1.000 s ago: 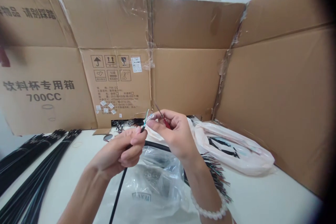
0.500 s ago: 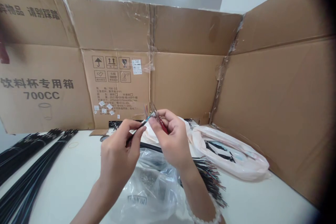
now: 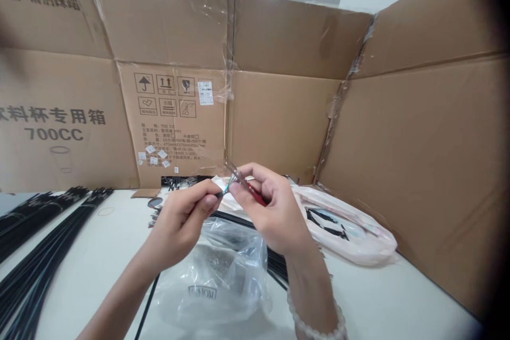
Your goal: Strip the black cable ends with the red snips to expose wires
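Observation:
My left hand [image 3: 187, 218] pinches a black cable [image 3: 219, 194] between thumb and forefinger, close to its stripped end. Thin coloured wires [image 3: 227, 188], one light blue, come out of that end and reach the fingertips of my right hand [image 3: 271, 204]. Closed in my right hand are red-handled scissors [image 3: 257, 194], their slim metal blades pointing up and left beside the wires. Fingers hide much of the handles, and whether the blades touch a wire is too small to tell. Below both hands lies a clear plastic bag [image 3: 227, 276] with printed lettering.
Cardboard panels [image 3: 287, 122] wall off the table's back and right side. Bundles of black cables [image 3: 59, 244] spread along the left. A white plastic bag [image 3: 370, 252] with black pieces lies at right. Small white stickers [image 3: 153, 160] dot the cardboard. A rubber band [image 3: 105, 212] rests on the table.
The view has tipped down slightly. My left hand has slid nearer the stripped end, and my right hand has turned, tilting the scissors more to the left. Both holds continue.

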Motion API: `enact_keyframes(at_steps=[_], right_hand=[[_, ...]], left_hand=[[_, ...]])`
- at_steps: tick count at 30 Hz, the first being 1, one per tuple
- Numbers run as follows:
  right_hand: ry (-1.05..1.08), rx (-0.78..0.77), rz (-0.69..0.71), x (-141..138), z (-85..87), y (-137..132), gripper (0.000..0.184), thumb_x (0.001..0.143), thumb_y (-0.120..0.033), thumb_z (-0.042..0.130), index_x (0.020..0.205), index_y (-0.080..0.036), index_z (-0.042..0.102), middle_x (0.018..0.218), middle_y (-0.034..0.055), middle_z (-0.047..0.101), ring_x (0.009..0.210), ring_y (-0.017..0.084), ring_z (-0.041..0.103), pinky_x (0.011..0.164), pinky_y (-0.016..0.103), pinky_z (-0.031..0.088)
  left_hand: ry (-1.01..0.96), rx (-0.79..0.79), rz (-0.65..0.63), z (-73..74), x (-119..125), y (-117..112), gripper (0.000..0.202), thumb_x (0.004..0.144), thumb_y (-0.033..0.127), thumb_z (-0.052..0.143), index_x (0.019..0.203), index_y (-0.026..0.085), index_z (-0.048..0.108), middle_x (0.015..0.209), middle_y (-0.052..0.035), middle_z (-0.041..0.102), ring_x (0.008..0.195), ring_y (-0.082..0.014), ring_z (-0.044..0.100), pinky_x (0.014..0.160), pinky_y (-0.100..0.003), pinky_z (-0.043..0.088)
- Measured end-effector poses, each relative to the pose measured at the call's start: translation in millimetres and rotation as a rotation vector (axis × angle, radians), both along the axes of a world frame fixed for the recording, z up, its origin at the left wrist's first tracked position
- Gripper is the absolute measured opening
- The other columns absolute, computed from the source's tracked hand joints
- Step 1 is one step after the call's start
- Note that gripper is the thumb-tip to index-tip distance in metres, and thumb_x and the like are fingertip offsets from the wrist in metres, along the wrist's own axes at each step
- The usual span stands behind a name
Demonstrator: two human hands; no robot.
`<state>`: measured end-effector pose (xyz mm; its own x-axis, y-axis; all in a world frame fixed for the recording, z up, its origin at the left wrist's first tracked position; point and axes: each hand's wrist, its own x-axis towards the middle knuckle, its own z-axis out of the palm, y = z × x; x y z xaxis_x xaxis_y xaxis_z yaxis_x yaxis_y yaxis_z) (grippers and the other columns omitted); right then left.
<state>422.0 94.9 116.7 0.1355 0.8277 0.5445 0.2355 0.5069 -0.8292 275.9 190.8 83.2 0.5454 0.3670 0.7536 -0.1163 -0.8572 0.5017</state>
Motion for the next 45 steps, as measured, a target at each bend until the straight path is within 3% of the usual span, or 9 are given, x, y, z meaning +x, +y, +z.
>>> enact_keyframes(at_steps=[7,13,20,23,26,30,37,41,45], right_hand=[[-0.045,-0.198,0.230,23.1,0.3,11.1,0.031,0.061,-0.039,0.085,0.068,-0.017,0.064,0.054,-0.0071,0.038,0.053,0.007,0.030,0.049,0.023,0.024],[-0.376,-0.095,0.220,35.4,0.9,2.9,0.004,0.073,-0.014,0.069,0.070,-0.016,0.069,0.056,-0.0066,0.045,0.053,0.007,0.033,0.051,0.022,0.027],[-1.042,0.038,-0.225,4.5,-2.2,-26.8,0.019,0.051,0.003,0.047,0.053,-0.017,0.046,0.049,-0.0065,0.038,0.052,0.009,0.024,0.052,0.027,0.016],[-1.126,0.093,-0.325,-8.2,-6.7,-20.9,0.021,0.054,0.002,0.046,0.059,-0.017,0.054,0.051,-0.0046,0.049,0.051,0.010,0.028,0.052,0.028,0.014],[-1.052,0.249,-0.364,-7.2,-10.4,-8.3,0.025,0.060,0.002,0.045,0.066,-0.017,0.061,0.053,-0.0031,0.053,0.051,0.010,0.033,0.052,0.027,0.017],[-0.728,0.499,-0.245,5.1,-13.7,8.1,0.030,0.067,0.000,0.044,0.075,-0.017,0.069,0.053,-0.0046,0.050,0.050,0.008,0.032,0.052,0.022,0.027],[-0.466,0.434,-0.105,1.9,-20.6,22.7,0.030,0.069,-0.008,0.050,0.080,-0.018,0.077,0.052,-0.0040,0.054,0.048,0.008,0.040,0.049,0.020,0.035],[-0.228,0.287,-0.424,24.5,-16.9,28.9,0.022,0.075,-0.039,0.068,0.076,-0.019,0.075,0.060,-0.0003,0.063,0.050,0.010,0.048,0.049,0.023,0.040],[-0.072,0.228,-0.820,73.8,-14.3,58.3,0.038,0.096,-0.044,0.047,0.101,-0.013,0.068,0.090,0.0062,0.069,0.077,0.015,0.061,0.071,0.030,0.051]], left_hand=[[0.301,-0.007,-0.191,11.4,-10.8,5.5,0.040,0.096,0.038,0.044,0.063,0.018,0.053,0.055,0.0019,0.041,0.052,-0.0101,0.033,0.051,-0.023,0.029],[0.536,0.115,0.002,13.4,-18.6,0.2,0.032,0.095,0.032,0.048,0.071,0.020,0.065,0.058,0.0024,0.057,0.053,-0.0087,0.040,0.054,-0.020,0.031],[0.609,0.275,0.154,8.7,-20.9,-12.1,0.024,0.081,0.010,0.051,0.072,0.024,0.067,0.068,0.0004,0.071,0.053,-0.0142,0.055,0.051,-0.025,0.029],[0.586,0.336,0.301,10.3,-25.1,-11.0,0.023,0.070,0.004,0.054,0.070,0.023,0.065,0.066,0.0019,0.070,0.052,-0.0156,0.057,0.049,-0.026,0.027],[0.468,0.309,0.342,15.0,-28.6,-4.2,0.017,0.076,0.010,0.058,0.075,0.022,0.069,0.072,0.0003,0.073,0.059,-0.0156,0.062,0.053,-0.024,0.034],[0.173,0.149,0.217,18.1,-26.9,7.4,0.020,0.086,0.028,0.060,0.080,0.019,0.077,0.074,-0.0017,0.076,0.061,-0.0128,0.066,0.057,-0.019,0.044],[0.045,-0.127,0.338,-3.4,-3.3,42.8,0.013,0.070,0.028,0.072,0.072,0.018,0.080,0.073,-0.0048,0.077,0.063,-0.0170,0.067,0.057,-0.023,0.042],[-0.099,-0.208,0.408,-3.8,-7.3,62.7,0.025,0.078,0.037,0.067,0.077,0.016,0.079,0.064,-0.0027,0.072,0.059,-0.0145,0.062,0.057,-0.022,0.042],[-0.233,-0.269,0.415,7.4,-23.4,62.2,0.031,0.079,0.042,0.066,0.075,0.014,0.077,0.058,-0.0015,0.065,0.054,-0.0116,0.054,0.051,-0.021,0.038]])
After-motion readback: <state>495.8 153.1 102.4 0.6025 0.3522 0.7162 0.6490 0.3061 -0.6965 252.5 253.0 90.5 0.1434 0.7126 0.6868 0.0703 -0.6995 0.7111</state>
